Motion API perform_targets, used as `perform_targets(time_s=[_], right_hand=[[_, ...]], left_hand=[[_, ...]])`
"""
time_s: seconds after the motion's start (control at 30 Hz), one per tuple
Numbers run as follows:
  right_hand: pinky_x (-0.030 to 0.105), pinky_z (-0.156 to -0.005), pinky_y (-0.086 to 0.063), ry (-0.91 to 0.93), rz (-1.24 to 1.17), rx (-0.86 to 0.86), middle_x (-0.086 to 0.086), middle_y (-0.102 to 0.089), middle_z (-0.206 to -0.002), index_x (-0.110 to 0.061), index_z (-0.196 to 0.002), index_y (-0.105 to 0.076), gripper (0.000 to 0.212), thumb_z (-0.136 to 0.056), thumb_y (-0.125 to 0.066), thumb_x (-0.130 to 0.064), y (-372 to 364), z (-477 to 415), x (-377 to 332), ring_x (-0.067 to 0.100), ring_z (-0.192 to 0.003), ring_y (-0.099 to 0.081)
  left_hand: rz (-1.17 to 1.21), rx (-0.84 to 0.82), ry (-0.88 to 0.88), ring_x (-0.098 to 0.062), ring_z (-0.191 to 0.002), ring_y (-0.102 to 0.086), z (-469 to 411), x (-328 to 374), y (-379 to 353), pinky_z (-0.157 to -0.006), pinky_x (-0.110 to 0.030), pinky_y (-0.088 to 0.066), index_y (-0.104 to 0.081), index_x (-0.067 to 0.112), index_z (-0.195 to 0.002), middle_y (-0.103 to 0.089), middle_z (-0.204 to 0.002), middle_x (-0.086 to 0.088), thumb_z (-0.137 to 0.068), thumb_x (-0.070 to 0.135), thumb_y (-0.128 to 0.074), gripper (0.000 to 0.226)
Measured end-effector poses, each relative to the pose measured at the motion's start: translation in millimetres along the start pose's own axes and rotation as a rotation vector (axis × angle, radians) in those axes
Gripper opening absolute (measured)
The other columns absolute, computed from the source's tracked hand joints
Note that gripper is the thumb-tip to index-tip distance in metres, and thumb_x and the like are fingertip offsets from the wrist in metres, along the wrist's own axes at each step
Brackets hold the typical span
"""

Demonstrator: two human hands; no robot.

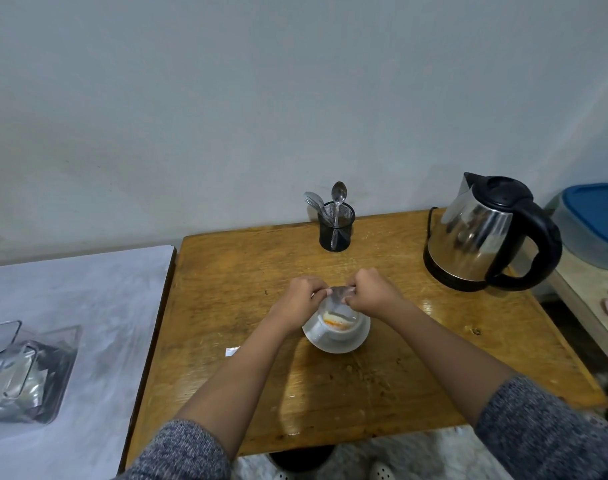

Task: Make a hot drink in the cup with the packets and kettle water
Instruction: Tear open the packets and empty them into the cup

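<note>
Centrally, both hands [333, 294] pinching packet [342, 292] over cup [333, 327], kettle [482, 233] well apart

A white cup [333, 332] stands on a white saucer [359, 337] mid-worktop, with orange and pale powder inside. A small silver packet [342, 293] is held just above its rim. The steel kettle [482, 233] with black handle sits upright on its base at the far right.
</note>
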State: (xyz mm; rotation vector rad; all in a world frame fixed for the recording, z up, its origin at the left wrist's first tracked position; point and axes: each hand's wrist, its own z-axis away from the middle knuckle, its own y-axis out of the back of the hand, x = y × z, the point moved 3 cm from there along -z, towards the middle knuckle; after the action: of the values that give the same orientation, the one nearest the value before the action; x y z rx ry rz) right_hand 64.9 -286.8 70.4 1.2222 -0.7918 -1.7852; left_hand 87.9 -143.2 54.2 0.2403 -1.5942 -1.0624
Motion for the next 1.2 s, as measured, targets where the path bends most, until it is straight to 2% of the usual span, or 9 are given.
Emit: perform_targets(time_s=[0.2,0.33,0.47,0.6,0.67,0.83,0.93,1.03,1.2], right_hand=[[0.033,-0.059,-0.045,-0.077,-0.387,0.059,0.003,-0.053,-0.067,-0.015,-0.071,-0.050,0.022,-0.078,-0.071,-0.015,-1.0,-5.4,-6.5,0.018,-0.062,-0.052],[0.028,-0.052,-0.042,-0.046,-0.447,0.061,0.009,-0.058,-0.071,-0.016,-0.070,-0.042,0.033,-0.077,-0.074,-0.013,-5.5,-7.5,-32.9,0.019,-0.055,-0.053],[0.030,-0.053,-0.046,-0.013,-0.478,0.035,0.012,-0.061,-0.080,-0.016,-0.071,-0.042,0.031,-0.078,-0.073,-0.010,-27.3,-12.4,-66.2,0.023,-0.062,-0.058],[0.025,-0.057,-0.042,0.008,-0.389,-0.041,0.007,-0.057,-0.089,-0.016,-0.083,-0.047,0.023,-0.081,-0.070,-0.015,-65.7,-15.8,-97.4,0.020,-0.080,-0.055],[0.028,-0.062,-0.042,0.011,-0.378,-0.084,0.008,-0.058,-0.094,-0.010,-0.096,-0.052,0.019,-0.081,-0.064,-0.013,-90.4,-14.7,-106.0,0.019,-0.083,-0.053],[0.026,-0.061,-0.041,-0.017,-0.351,-0.202,0.003,-0.058,-0.097,-0.012,-0.105,-0.053,0.027,-0.081,-0.059,-0.024,-140.8,-5.3,-113.1,0.017,-0.083,-0.054],[0.027,-0.076,-0.040,-0.012,-0.296,-0.186,0.012,-0.059,-0.118,-0.008,-0.121,-0.048,0.044,-0.084,-0.060,-0.028,-158.2,-3.0,-111.8,0.024,-0.104,-0.057],[0.028,-0.092,-0.037,0.059,-0.258,-0.160,0.013,-0.044,-0.139,-0.009,-0.136,-0.035,0.058,-0.087,-0.061,-0.025,-168.8,1.0,-107.6,0.025,-0.125,-0.045],[0.019,-0.085,-0.034,0.218,-0.196,-0.103,0.006,-0.038,-0.137,-0.014,-0.131,-0.041,0.044,-0.088,-0.053,-0.013,-183.0,9.2,-103.0,0.020,-0.118,-0.045]], left_hand=[[0.324,0.113,0.184,-0.015,-0.062,-0.045,7.6,-12.8,8.8,-0.060,-0.029,-0.037,-0.065,0.006,-0.082,-0.055,-0.068,-0.005,-0.091,0.025,-0.053,0.024],[0.556,0.203,0.293,-0.013,-0.061,-0.051,17.9,-35.0,23.0,-0.063,-0.030,-0.043,-0.062,0.017,-0.074,-0.056,-0.061,0.003,-0.090,0.019,-0.055,0.018],[0.676,0.257,0.373,-0.003,-0.045,-0.049,37.3,-62.1,36.0,-0.057,-0.024,-0.042,-0.062,0.010,-0.080,-0.052,-0.045,0.012,-0.089,0.010,-0.056,0.011],[0.689,0.299,0.493,-0.006,-0.045,-0.049,68.2,-96.6,44.7,-0.054,-0.024,-0.042,-0.060,-0.006,-0.094,-0.046,-0.057,-0.001,-0.086,0.006,-0.059,0.014],[0.701,0.282,0.559,-0.012,-0.053,-0.052,85.0,-114.4,41.0,-0.058,-0.026,-0.046,-0.060,0.000,-0.087,-0.048,-0.060,-0.003,-0.085,0.002,-0.059,0.003],[0.613,0.270,0.645,-0.012,-0.059,-0.045,113.2,-139.4,27.2,-0.061,-0.026,-0.041,-0.060,0.016,-0.070,-0.049,-0.061,0.001,-0.081,0.002,-0.056,0.018],[0.577,0.279,0.648,-0.012,-0.059,-0.045,121.1,-148.4,19.2,-0.057,-0.026,-0.037,-0.058,0.019,-0.064,-0.052,-0.062,0.000,-0.080,0.004,-0.056,0.023],[0.543,0.260,0.654,-0.013,-0.061,-0.048,123.5,-152.5,12.9,-0.064,-0.031,-0.040,-0.064,0.012,-0.077,-0.053,-0.062,0.001,-0.082,0.004,-0.059,0.011],[0.362,0.220,0.645,-0.020,-0.086,-0.060,122.1,-155.8,6.6,-0.075,-0.032,-0.049,-0.064,0.005,-0.100,-0.066,-0.092,-0.010,-0.086,0.010,-0.057,0.017]])
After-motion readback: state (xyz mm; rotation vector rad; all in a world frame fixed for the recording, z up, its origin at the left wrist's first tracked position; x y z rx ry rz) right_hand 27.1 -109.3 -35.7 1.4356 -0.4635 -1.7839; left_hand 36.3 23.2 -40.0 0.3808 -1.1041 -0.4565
